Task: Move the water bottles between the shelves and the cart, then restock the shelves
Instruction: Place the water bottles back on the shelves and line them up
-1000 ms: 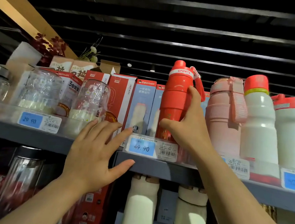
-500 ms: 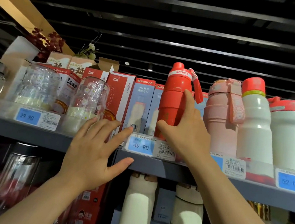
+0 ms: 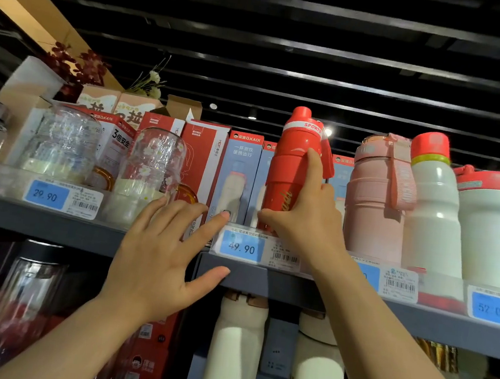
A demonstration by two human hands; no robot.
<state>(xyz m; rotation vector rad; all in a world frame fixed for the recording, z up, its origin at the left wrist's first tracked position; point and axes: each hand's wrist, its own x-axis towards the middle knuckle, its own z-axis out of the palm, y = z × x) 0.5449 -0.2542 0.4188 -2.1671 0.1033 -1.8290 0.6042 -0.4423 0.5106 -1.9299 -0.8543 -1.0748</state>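
Observation:
A red sports bottle (image 3: pixel 289 159) with a white band and a red strap stands upright on the upper grey shelf (image 3: pixel 51 224). My right hand (image 3: pixel 304 217) grips its lower body, thumb on the left and fingers up its right side. My left hand (image 3: pixel 159 260) is spread open against the shelf's front edge, holding nothing, its forefinger touching a blue boxed bottle (image 3: pixel 238 175). To the right stand a pink bottle (image 3: pixel 375 197), a white bottle with a red cap (image 3: pixel 433 210) and a wide white bottle (image 3: pixel 490 229).
Glass jars (image 3: pixel 64 143) and red boxes (image 3: pixel 198 164) fill the shelf's left part. Blue price tags (image 3: pixel 240 247) hang along the front lip. Below are white bottles (image 3: pixel 236 353) and a tall glass bottle (image 3: pixel 14 302). Dark ceiling slats run overhead.
The view has shifted slightly; my right hand keeps its grip on the red bottle, which looks set a little further back on the shelf. My left hand stays on the shelf edge.

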